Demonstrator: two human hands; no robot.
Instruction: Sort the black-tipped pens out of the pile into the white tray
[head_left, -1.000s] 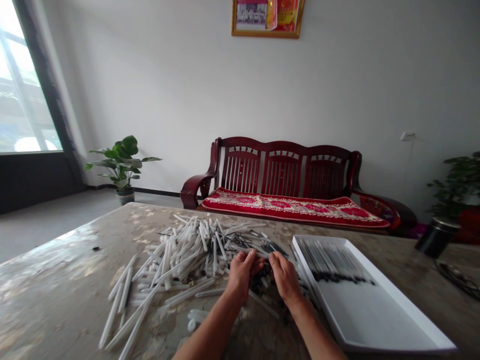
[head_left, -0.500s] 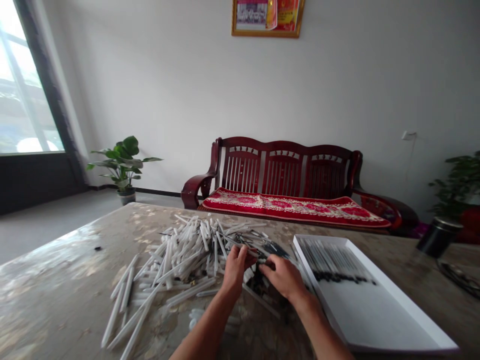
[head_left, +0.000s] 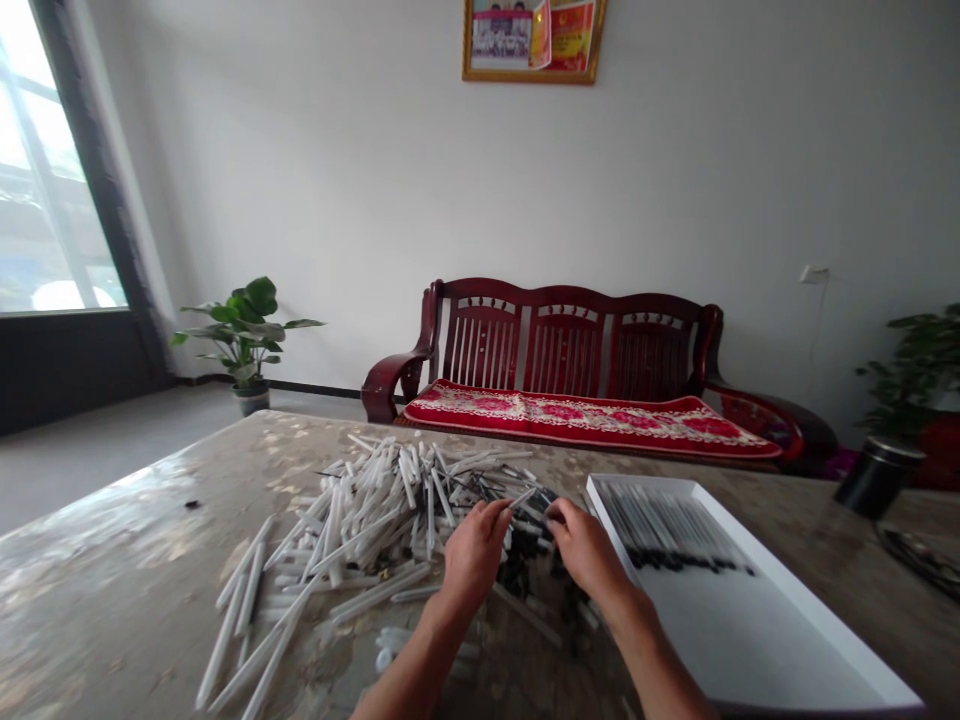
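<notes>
My left hand (head_left: 476,548) is closed in a pinch on a thin whitish tube (head_left: 523,497), which sticks out to the right from the fingertips. Just to its right, my right hand (head_left: 589,550) has thumb and forefinger pressed together; whatever sits between them is too small and blurred to name. Under and between the hands lie small black pieces (head_left: 519,560), like caps. To the left spreads a big loose heap of white translucent tubes (head_left: 375,510), resembling pen barrels. Beside my right hand stands a shallow white tray (head_left: 810,620) with a row of black-ended tubes (head_left: 667,520) in it.
A patterned table (head_left: 97,600) bears everything. Short clear pieces (head_left: 390,650) lie near my left forearm. A dark canister (head_left: 879,478) and a black cable (head_left: 919,560) are at the right. Behind the table stands a red wooden bench (head_left: 570,340); a potted plant (head_left: 251,320) is at left.
My hands have moved a little apart, the right one shifting to the right. The thin tube now shows more plainly at my left fingertips. The heap and the tray's row look the same.
</notes>
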